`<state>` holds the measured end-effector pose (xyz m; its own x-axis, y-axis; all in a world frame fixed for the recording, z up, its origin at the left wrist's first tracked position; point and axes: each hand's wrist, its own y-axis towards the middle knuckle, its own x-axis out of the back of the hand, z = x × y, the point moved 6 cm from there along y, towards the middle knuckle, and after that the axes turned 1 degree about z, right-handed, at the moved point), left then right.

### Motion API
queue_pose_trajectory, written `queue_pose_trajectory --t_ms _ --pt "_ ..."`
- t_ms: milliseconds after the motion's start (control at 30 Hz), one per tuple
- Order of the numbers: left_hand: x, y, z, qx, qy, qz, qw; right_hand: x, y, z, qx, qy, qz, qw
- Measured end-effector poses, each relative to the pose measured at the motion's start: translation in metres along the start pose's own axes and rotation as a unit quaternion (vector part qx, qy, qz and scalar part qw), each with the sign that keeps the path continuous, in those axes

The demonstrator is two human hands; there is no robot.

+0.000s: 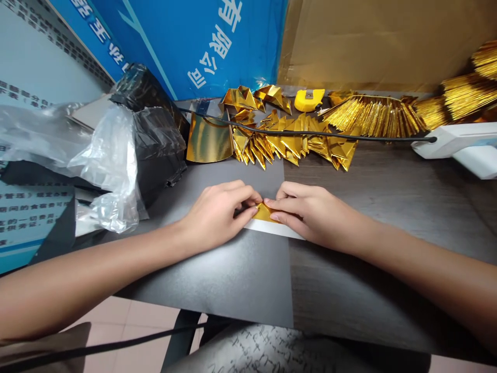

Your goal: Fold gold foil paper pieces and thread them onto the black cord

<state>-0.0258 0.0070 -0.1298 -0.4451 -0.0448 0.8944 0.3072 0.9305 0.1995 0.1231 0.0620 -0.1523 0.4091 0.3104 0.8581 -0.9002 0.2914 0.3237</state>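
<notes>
A small sheet of gold foil paper (263,212) with a white lower strip lies on the dark table, its top folded to a point. My left hand (219,213) pinches its left side between thumb and fingers. From the right, my right hand (306,210) presses and grips the other side, its fingers close to those of the left. Both hands hide the paper's outer edges. Behind them sits a row of folded gold paper pieces (291,137), beside a flat gold sheet (209,137).
A yellow tape measure (309,100) and fanned gold bundles (375,115) stand at the back. A black cable (295,133) runs across to a white device (458,142). Black-wrapped stuff (159,140) and clear plastic (112,166) lie left. A cardboard panel (380,46) rises behind.
</notes>
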Motion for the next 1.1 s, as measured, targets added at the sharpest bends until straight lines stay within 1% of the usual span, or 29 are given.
queue_pose_trajectory --t_ms 67,133,233,300,500,633,800,900,1100 --pt "0.0 -0.007 0.0 -0.025 -0.01 -0.027 0.999 0.0 0.0 0.001 -0.004 0.0 0.008 1.0" --pt "-0.001 -0.012 -0.001 -0.058 -0.019 -0.043 0.997 0.0 0.002 0.002 -0.004 -0.004 0.013 1.0" --pt "-0.003 -0.014 -0.005 -0.109 -0.027 -0.047 0.993 0.001 0.004 0.005 0.0 -0.012 0.021 1.0" --pt "-0.004 -0.015 -0.006 -0.129 -0.027 -0.049 0.99 0.001 0.004 0.006 0.007 -0.021 0.026 0.999" --pt "0.0 -0.018 -0.002 -0.149 -0.035 -0.047 0.987 -0.001 0.0 0.003 0.008 -0.025 0.034 0.999" --pt "0.004 -0.021 0.002 -0.142 -0.02 -0.044 0.989 0.0 0.0 0.003 0.007 -0.017 0.038 0.999" --pt "0.001 -0.021 0.0 -0.161 -0.009 -0.028 0.986 0.0 0.002 0.003 0.002 -0.012 0.051 0.999" --pt "-0.001 -0.021 0.0 -0.171 0.0 -0.014 0.985 0.0 0.001 0.004 0.005 -0.016 0.047 0.999" --pt "0.001 -0.02 0.004 -0.185 -0.004 -0.016 0.983 0.002 0.002 0.008 0.023 -0.041 0.043 0.998"
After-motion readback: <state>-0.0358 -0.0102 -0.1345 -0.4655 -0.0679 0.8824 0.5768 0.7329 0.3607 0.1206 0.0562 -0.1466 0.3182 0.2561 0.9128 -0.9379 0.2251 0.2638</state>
